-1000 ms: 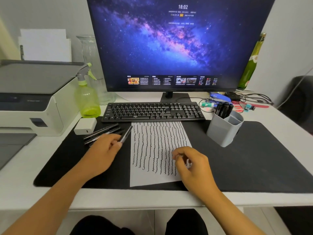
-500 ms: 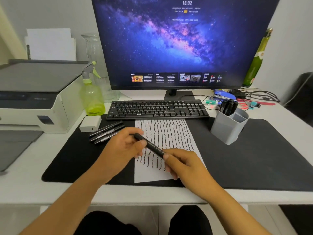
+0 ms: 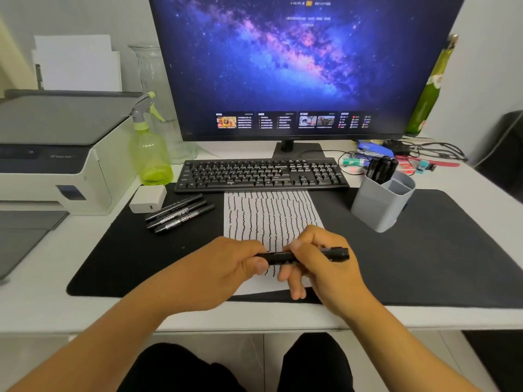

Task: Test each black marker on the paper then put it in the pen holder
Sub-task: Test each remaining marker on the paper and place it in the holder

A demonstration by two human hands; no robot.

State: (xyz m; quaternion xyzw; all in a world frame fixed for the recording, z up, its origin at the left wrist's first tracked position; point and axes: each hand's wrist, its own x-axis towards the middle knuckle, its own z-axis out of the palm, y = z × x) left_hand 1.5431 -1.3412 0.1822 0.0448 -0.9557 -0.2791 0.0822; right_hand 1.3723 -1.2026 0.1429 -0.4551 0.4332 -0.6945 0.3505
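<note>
A black marker (image 3: 278, 257) lies level between both hands, just above the near end of the paper (image 3: 268, 216). My left hand (image 3: 226, 267) grips its left end and my right hand (image 3: 319, 261) grips its right part, whose tip pokes out to the right. The white paper is covered with wavy black lines. Three more black markers (image 3: 179, 213) lie side by side on the mat, left of the paper. The grey pen holder (image 3: 379, 205) stands to the right of the paper with several black markers (image 3: 380, 168) upright in its back compartment.
A black desk mat (image 3: 424, 250) covers the desk. Behind the paper sit a black keyboard (image 3: 260, 174) and a large monitor (image 3: 297, 66). A green spray bottle (image 3: 150, 154), a white charger (image 3: 147, 198) and a printer (image 3: 51, 154) stand at the left. Cables and small items clutter the back right.
My left hand picked a marker from the group on the left and carried it over the paper. My right hand took its other end. The marker turned from slanted to level.
</note>
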